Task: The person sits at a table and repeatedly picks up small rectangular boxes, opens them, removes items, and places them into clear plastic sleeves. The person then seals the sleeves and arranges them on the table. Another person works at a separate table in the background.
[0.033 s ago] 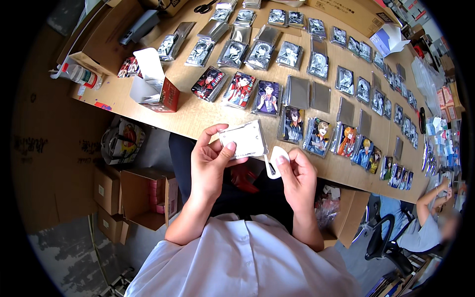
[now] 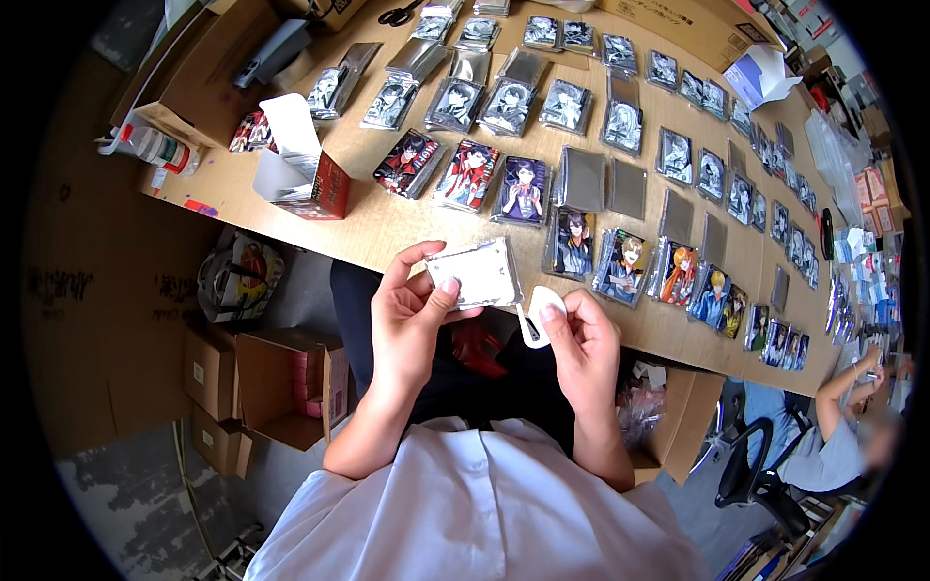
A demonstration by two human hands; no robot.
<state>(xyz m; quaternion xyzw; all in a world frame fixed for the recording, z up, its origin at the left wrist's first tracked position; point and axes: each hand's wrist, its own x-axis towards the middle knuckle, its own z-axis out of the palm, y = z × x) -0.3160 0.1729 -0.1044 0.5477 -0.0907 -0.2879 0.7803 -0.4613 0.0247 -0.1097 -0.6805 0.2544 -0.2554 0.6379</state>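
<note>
My left hand (image 2: 405, 324) grips a flat rectangular piece with a white back (image 2: 484, 271), in what looks like a shiny clear wrapper, with the thumb across its face. Pinched between the thumb and fingers of my right hand (image 2: 584, 341) is a small white rounded tool (image 2: 545, 298) with a narrow dark slotted part. Its tip is at the lower right corner of the white-backed piece; whether they touch, I cannot tell. Both hands are above my lap, just off the table's near edge. Beyond them lie stacks of colour character cards (image 2: 523, 191).
Rows of black-and-white character cards (image 2: 567, 107) cover the wooden table (image 2: 373, 228). At its left are an opened red-and-white box (image 2: 315, 189), a plastic bottle (image 2: 165, 150) and a cardboard box (image 2: 208, 82). Another person (image 2: 833, 445) sits at the right. An open carton (image 2: 281, 387) stands below.
</note>
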